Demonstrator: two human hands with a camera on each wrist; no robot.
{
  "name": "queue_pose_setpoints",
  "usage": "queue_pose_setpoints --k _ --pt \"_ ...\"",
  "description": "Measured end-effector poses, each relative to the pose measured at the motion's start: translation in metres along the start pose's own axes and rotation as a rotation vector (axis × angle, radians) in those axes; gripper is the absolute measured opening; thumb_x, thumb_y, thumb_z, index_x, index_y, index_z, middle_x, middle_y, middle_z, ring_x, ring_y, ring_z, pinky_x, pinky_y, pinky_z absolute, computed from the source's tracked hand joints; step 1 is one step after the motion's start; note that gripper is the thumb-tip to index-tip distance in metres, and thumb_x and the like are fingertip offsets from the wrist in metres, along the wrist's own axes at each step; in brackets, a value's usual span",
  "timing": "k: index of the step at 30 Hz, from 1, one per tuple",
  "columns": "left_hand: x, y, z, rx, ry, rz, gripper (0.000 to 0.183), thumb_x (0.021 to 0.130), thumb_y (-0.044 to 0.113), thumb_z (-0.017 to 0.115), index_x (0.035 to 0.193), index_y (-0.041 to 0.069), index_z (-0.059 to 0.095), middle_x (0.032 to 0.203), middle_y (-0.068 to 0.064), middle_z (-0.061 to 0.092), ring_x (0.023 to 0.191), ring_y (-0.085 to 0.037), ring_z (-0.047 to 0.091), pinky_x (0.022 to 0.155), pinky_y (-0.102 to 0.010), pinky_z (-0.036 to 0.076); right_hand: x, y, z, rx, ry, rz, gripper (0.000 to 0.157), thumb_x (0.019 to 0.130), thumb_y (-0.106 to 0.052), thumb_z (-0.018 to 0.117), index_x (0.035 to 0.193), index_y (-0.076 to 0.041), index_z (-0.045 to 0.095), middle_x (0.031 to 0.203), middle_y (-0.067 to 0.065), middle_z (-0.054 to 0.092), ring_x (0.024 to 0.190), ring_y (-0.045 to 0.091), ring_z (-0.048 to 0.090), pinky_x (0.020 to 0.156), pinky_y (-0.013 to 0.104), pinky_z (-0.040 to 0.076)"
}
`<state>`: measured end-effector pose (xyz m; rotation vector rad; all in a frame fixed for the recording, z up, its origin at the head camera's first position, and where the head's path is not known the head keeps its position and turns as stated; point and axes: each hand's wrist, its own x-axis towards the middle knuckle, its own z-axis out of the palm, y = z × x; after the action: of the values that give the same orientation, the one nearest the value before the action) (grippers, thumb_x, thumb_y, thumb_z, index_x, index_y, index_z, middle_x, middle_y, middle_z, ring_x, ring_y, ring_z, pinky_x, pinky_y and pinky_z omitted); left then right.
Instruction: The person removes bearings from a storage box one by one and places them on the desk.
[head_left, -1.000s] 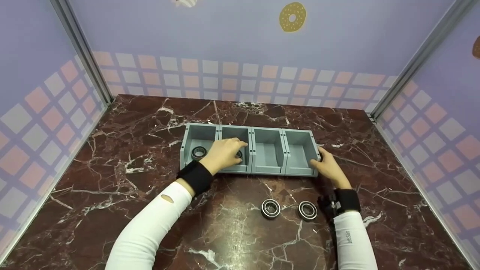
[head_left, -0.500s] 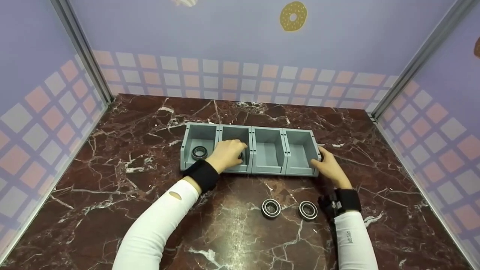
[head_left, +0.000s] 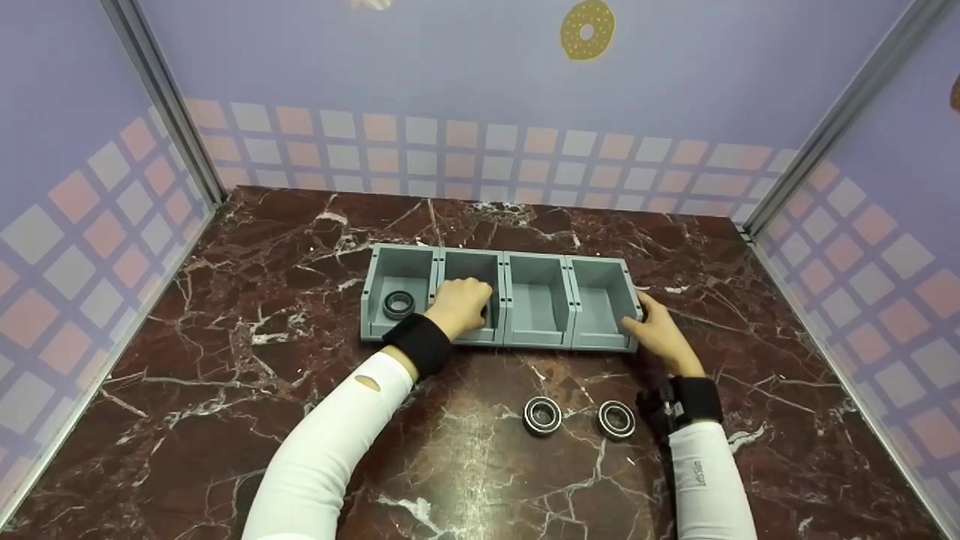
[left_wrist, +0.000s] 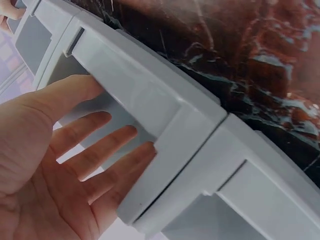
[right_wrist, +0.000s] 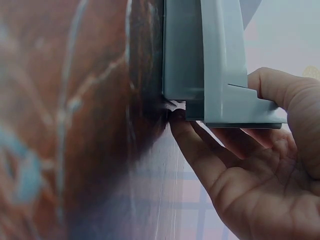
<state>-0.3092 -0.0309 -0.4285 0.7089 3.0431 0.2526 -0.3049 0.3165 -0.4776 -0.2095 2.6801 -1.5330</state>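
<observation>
Several joined grey storage bins (head_left: 537, 340) form a row on the marbled table. My left hand (head_left: 457, 306) reaches into the second bin from the left. In the left wrist view the thumb and fingers (left_wrist: 82, 130) are apart and loosely extended behind the front lip, with nothing visible between them. A dark sliver shows beside these fingers in the head view, too hidden to identify. At the row's right end, my right hand (head_left: 660, 334) grips the last bin's side wall (right_wrist: 225, 65), thumb inside and fingers outside. A ball bearing (head_left: 388, 306) lies in the leftmost bin.
Two more ball bearings lie on the table in front of the row, a left one (head_left: 541, 430) and a right one (head_left: 616, 435). Patterned wall panels (head_left: 480, 75) enclose the table (head_left: 225, 337) at the back and both sides.
My left hand and forearm have shifted slightly right within the second bin, and the dark ring seen by its fingers is now mostly hidden. The right hand and the bins look unmoved.
</observation>
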Motion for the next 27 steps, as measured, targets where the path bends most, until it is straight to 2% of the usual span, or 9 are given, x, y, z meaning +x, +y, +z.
queue_pose_setpoints --k 5,13,21,27 --pt "0.003 0.000 0.004 -0.009 -0.017 -0.034 0.007 0.085 0.002 0.073 0.092 -0.001 0.072 0.105 -0.022 0.077 0.097 -0.043 0.074 0.080 -0.057 0.061 0.000 0.000 0.000 0.002 -0.003 0.010 0.062 0.094 0.005 0.053 0.152 0.013 0.035 0.140 0.036 0.053 0.110 0.023 0.060 0.082 0.010 0.046" --pt "0.007 0.000 0.007 -0.013 -0.003 -0.052 0.009 0.084 0.001 0.072 0.093 -0.002 0.073 0.107 -0.023 0.077 0.099 -0.043 0.074 0.081 -0.056 0.062 0.000 0.000 -0.001 0.004 -0.001 0.005 0.062 0.094 0.005 0.053 0.153 0.012 0.035 0.141 0.035 0.054 0.113 0.025 0.058 0.083 0.010 0.045" --pt "0.007 0.002 0.008 -0.024 0.001 -0.045 0.006 0.086 -0.001 0.067 0.090 -0.004 0.071 0.107 -0.024 0.076 0.099 -0.044 0.074 0.081 -0.056 0.062 0.002 0.002 -0.003 -0.051 -0.015 0.019 0.063 0.095 0.001 0.053 0.154 0.012 0.032 0.145 0.035 0.051 0.114 0.025 0.058 0.081 0.010 0.044" --pt "0.010 0.001 0.011 -0.017 0.010 -0.049 0.009 0.086 -0.003 0.069 0.093 -0.004 0.073 0.107 -0.024 0.077 0.100 -0.044 0.074 0.081 -0.057 0.062 0.001 0.001 -0.002 -0.038 -0.002 0.008 0.063 0.094 0.003 0.054 0.153 0.012 0.035 0.142 0.035 0.053 0.113 0.027 0.059 0.083 0.010 0.045"
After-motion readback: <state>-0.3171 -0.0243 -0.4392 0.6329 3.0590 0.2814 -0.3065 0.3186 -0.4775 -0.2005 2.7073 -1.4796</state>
